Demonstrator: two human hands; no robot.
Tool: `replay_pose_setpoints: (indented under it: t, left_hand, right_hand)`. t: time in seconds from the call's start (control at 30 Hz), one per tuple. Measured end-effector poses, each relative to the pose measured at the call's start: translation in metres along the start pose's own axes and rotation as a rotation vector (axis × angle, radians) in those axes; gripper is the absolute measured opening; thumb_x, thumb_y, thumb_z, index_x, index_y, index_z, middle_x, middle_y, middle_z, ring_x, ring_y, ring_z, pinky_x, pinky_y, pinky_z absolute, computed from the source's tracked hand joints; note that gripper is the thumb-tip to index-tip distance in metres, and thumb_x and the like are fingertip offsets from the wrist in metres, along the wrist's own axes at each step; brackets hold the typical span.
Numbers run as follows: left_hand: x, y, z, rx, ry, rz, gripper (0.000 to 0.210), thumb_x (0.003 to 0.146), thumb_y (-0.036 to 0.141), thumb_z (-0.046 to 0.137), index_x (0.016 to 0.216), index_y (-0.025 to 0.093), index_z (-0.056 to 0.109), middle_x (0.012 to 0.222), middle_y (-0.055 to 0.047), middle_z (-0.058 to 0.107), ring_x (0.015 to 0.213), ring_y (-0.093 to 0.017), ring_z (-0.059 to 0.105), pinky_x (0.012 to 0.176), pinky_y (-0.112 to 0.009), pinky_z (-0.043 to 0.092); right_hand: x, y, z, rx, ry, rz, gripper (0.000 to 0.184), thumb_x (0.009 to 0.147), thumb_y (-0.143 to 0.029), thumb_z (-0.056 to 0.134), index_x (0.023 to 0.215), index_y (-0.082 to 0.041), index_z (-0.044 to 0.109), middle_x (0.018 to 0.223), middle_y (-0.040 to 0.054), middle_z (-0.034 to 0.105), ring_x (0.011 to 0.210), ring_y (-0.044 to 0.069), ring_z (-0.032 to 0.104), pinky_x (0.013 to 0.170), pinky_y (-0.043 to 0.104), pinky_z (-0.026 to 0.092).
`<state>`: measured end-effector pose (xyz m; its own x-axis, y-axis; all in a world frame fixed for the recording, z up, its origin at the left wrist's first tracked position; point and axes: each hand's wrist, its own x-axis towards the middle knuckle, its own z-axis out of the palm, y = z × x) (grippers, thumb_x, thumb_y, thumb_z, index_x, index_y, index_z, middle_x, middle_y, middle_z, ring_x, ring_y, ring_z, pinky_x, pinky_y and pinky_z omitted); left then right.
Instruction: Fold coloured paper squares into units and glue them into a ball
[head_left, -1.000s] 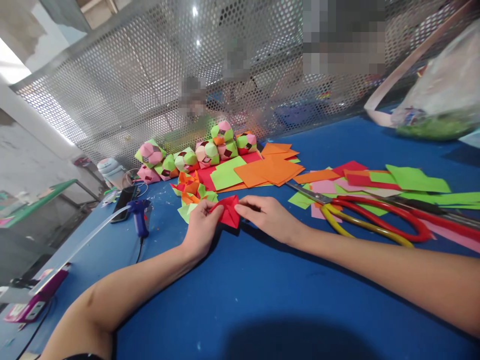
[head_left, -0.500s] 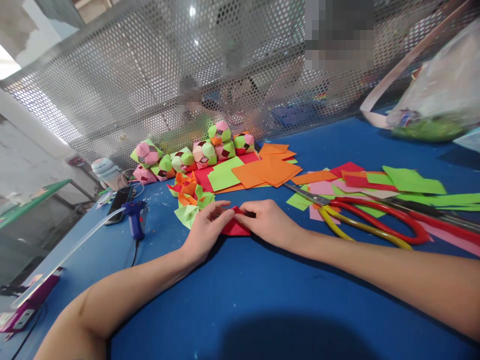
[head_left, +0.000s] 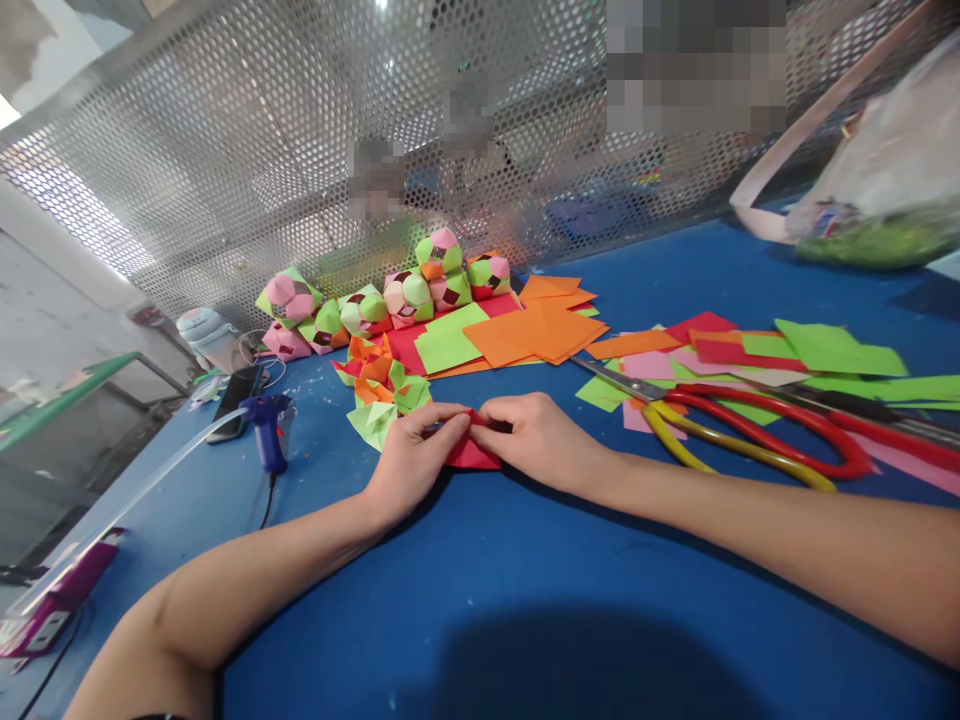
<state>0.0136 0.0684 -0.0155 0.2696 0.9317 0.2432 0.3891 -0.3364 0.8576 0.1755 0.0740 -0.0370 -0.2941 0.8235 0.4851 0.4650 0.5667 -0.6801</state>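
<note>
While my left hand [head_left: 414, 455] and right hand [head_left: 544, 442] pinch the red paper [head_left: 475, 456], well in from the bench's [head_left: 337, 610] left edge, its exact fold is hard to make out behind my grip; the glue gun [head_left: 268, 436] sits nearer that edge, paper balls [head_left: 405, 296] line the far edge, scissors [head_left: 646, 392] lie rightward

Wore a black sleeve [head_left: 156, 716] on the left arm [head_left: 277, 560], showing only as a thin curved edge at the bottom of view. Had a bare left hand [head_left: 420, 455] and a bare right hand [head_left: 544, 445], with slender wrists. Bore a short, crease-like line near the left elbow. Showed the right arm [head_left: 750, 525] bare, widening from the wrist.
</note>
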Motion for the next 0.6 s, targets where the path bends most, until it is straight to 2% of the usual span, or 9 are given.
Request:
replay_pose_setpoints:
  t: [0.4, 0.6]
  left_hand:
    - [-0.0030, 0.0057, 0.0009, -0.024, 0.015, 0.004, 0.017, 0.082, 0.029, 0.058, 0.082, 0.018, 0.070, 0.087, -0.003, 0.071, 0.082, -0.016, 0.064, 0.076, -0.026, 0.050]
    - [-0.0032, 0.0013, 0.0012, -0.038, 0.012, -0.037, 0.022, 0.078, 0.023, 0.061, 0.099, 0.018, 0.065, 0.101, -0.004, 0.069, 0.092, -0.016, 0.062, 0.084, -0.027, 0.048]
  right_hand:
    - [0.0001, -0.0034, -0.0010, -0.033, -0.013, -0.055, 0.031, 0.081, -0.021, 0.049, 0.052, -0.019, 0.040, 0.050, -0.0042, 0.042, 0.049, 0.009, 0.037, 0.049, 0.024, 0.028]
    - [0.0003, -0.0012, -0.0012, -0.052, 0.007, 0.016, 0.033, 0.082, -0.025, 0.052, 0.052, -0.019, 0.041, 0.049, -0.0044, 0.041, 0.049, 0.010, 0.037, 0.049, 0.025, 0.029]
